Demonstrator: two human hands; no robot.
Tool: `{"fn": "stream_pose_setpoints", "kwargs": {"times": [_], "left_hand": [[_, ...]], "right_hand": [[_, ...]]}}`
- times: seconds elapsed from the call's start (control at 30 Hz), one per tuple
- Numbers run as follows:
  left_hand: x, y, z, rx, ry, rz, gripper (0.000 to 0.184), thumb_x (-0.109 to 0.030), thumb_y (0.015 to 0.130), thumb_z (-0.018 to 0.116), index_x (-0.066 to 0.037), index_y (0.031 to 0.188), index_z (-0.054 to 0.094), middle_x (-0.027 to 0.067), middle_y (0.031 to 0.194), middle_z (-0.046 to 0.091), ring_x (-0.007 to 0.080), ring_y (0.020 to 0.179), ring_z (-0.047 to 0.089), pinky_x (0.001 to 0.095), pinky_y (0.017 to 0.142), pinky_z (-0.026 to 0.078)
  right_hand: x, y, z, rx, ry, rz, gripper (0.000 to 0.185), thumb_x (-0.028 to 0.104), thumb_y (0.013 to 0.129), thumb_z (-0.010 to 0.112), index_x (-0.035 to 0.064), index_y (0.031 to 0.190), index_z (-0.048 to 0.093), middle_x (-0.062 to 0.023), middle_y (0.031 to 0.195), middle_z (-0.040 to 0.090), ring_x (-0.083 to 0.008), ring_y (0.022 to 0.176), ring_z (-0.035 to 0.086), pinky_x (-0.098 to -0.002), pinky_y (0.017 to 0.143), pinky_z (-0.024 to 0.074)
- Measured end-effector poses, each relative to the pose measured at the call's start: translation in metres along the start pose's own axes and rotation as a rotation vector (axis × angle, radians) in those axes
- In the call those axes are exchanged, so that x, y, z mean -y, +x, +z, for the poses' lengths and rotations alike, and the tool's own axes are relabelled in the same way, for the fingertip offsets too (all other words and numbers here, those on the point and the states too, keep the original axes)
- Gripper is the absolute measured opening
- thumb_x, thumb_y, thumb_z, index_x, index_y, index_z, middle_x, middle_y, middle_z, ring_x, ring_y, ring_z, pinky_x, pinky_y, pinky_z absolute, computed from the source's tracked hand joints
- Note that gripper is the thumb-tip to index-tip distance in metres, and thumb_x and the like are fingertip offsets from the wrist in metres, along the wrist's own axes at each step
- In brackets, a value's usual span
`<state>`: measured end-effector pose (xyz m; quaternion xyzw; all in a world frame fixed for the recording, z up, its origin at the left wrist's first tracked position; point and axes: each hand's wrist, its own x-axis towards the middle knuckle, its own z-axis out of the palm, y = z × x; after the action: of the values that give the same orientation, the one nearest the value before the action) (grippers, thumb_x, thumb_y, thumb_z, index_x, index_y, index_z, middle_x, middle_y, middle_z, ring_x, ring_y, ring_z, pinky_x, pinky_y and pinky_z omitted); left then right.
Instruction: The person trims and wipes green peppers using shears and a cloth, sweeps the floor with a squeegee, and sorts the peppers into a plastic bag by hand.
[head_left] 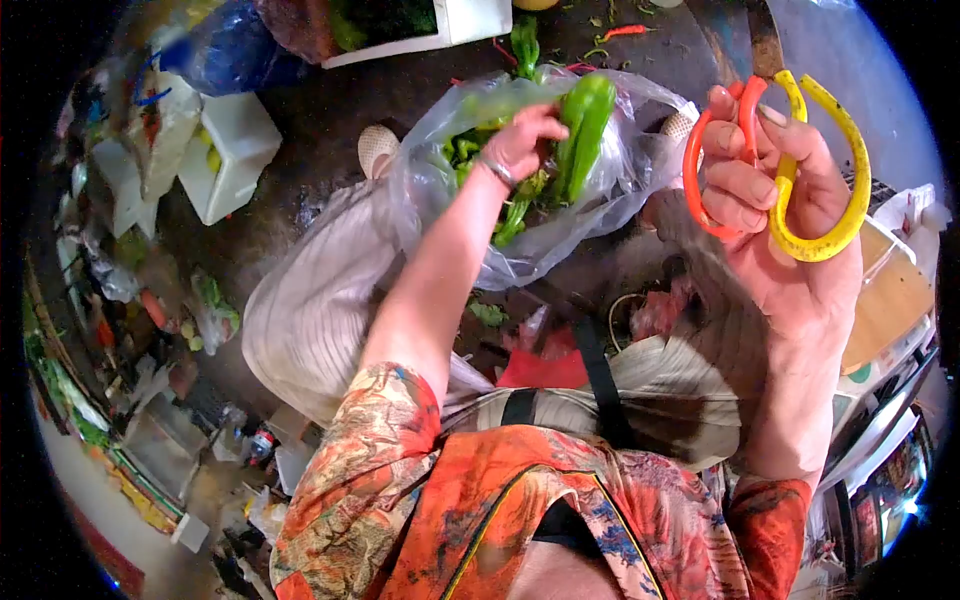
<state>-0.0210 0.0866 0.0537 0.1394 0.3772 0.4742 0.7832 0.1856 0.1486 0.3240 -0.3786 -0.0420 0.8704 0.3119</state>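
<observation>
Red-and-yellow-handled scissors (pixel 820 240) are gripped in my right hand (pixel 770 190), raised at the right, with the blades pointing up and away. My left hand (pixel 525 145) reaches over an open clear plastic bag (pixel 425 195), its fingertips at the side of a large green pepper (pixel 585 130). Whether they grip the pepper is unclear. More green peppers (pixel 515 220) lie in the bag below my wrist. Another green pepper (pixel 524 45) is just beyond the bag's far edge.
A white box (pixel 480 22) with dark greens stands at the top. A white foam container (pixel 235 155) and blue plastic bag (pixel 235 50) are at the upper left. A red pepper (pixel 627 30) lies on the floor ahead. Cardboard (pixel 885 290) is at the right.
</observation>
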Motion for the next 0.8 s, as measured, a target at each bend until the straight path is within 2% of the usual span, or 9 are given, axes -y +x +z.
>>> {"fn": "stream_pose_setpoints", "kwargs": {"times": [0.17, 0.23, 0.3, 0.37, 0.47, 0.57, 0.6, 0.7, 0.8], "left_hand": [[-0.076, 0.027, 0.011, 0.082, -0.063, 0.280, 0.040, -0.004, 0.083, 0.053, 0.001, 0.123, 0.050, 0.0135, 0.123, 0.056, 0.0238, 0.112, 0.054, 0.0420, 0.095, 0.044], [-0.071, 0.021, -0.011, -0.081, 0.098, 0.239, 0.036, -0.001, 0.083, 0.050, 0.002, 0.118, 0.053, 0.0150, 0.118, 0.058, 0.0255, 0.108, 0.057, 0.0419, 0.092, 0.047], [-0.051, 0.003, -0.031, 0.008, 0.288, -0.008, 0.023, 0.000, 0.082, 0.050, 0.001, 0.102, 0.062, 0.0119, 0.101, 0.066, 0.0205, 0.092, 0.063, 0.0346, 0.080, 0.053], [-0.019, -0.009, -0.044, -0.176, 0.528, -0.265, 0.017, -0.004, 0.081, 0.053, -0.005, 0.092, 0.065, 0.0066, 0.088, 0.068, 0.0144, 0.073, 0.065, 0.0274, 0.063, 0.053], [0.038, -0.016, -0.097, -0.475, 1.403, -0.073, 0.021, -0.008, 0.072, 0.058, -0.008, 0.092, 0.067, 0.0127, 0.086, 0.068, 0.0260, 0.082, 0.065, 0.0359, 0.075, 0.050], [0.062, -0.032, -0.114, -0.673, 1.624, -0.118, 0.032, -0.008, 0.071, 0.059, -0.012, 0.102, 0.063, 0.0153, 0.110, 0.061, 0.0329, 0.103, 0.058, 0.0400, 0.086, 0.047], [0.061, -0.036, -0.113, -0.602, 1.682, -0.195, 0.052, -0.014, 0.070, 0.067, -0.012, 0.121, 0.056, 0.0154, 0.119, 0.057, 0.0324, 0.111, 0.054, 0.0430, 0.094, 0.043], [0.060, -0.041, -0.082, -0.685, 1.800, -0.271, 0.070, -0.019, 0.068, 0.073, -0.016, 0.132, 0.044, 0.0100, 0.133, 0.046, 0.0338, 0.123, 0.042, 0.0507, 0.100, 0.035], [0.072, -0.034, -0.089, -0.654, 1.901, -0.283, 0.079, -0.023, 0.067, 0.076, -0.023, 0.136, 0.038, 0.0083, 0.130, 0.043, 0.0323, 0.122, 0.038, 0.0522, 0.096, 0.032]], "right_hand": [[-0.001, 0.000, 0.001, 0.000, 0.031, 0.005, 0.037, 0.012, 0.090, 0.052, -0.0102, 0.118, 0.043, -0.0079, 0.090, 0.048, -0.0063, 0.057, 0.041, -0.0199, 0.049, 0.0369], [0.001, 0.000, 0.000, 0.017, 0.008, -0.011, 0.037, 0.012, 0.090, 0.051, -0.0103, 0.118, 0.043, -0.0080, 0.090, 0.048, -0.0063, 0.057, 0.041, -0.0201, 0.049, 0.0369], [0.001, -0.001, -0.002, 0.022, -0.012, -0.024, 0.037, 0.013, 0.090, 0.051, -0.0104, 0.118, 0.043, -0.0082, 0.090, 0.048, -0.0063, 0.057, 0.041, -0.0203, 0.049, 0.0369], [0.000, -0.003, 0.001, 0.013, -0.001, -0.023, 0.036, 0.013, 0.091, 0.050, -0.0106, 0.117, 0.043, -0.0082, 0.089, 0.048, -0.0064, 0.057, 0.041, -0.0207, 0.049, 0.0372], [0.001, -0.001, -0.002, 0.029, -0.007, 0.019, 0.035, 0.013, 0.092, 0.048, -0.0104, 0.117, 0.043, -0.0082, 0.090, 0.048, -0.0066, 0.056, 0.041, -0.0209, 0.048, 0.0367], [0.000, 0.000, 0.001, 0.001, 0.010, 0.006, 0.035, 0.013, 0.092, 0.048, -0.0100, 0.118, 0.042, -0.0083, 0.091, 0.047, -0.0068, 0.055, 0.041, -0.0211, 0.047, 0.0356], [0.001, -0.001, 0.001, -0.002, 0.011, 0.006, 0.035, 0.013, 0.092, 0.048, -0.0100, 0.118, 0.042, -0.0083, 0.091, 0.047, -0.0068, 0.055, 0.041, -0.0211, 0.047, 0.0356], [0.001, 0.001, 0.003, -0.029, 0.017, 0.009, 0.035, 0.013, 0.092, 0.047, -0.0094, 0.119, 0.041, -0.0079, 0.091, 0.046, -0.0070, 0.055, 0.041, -0.0212, 0.046, 0.0346], [-0.002, 0.003, 0.002, -0.033, -0.009, 0.018, 0.035, 0.014, 0.093, 0.046, -0.0089, 0.119, 0.041, -0.0076, 0.090, 0.046, -0.0071, 0.055, 0.041, -0.0214, 0.046, 0.0346]]}}
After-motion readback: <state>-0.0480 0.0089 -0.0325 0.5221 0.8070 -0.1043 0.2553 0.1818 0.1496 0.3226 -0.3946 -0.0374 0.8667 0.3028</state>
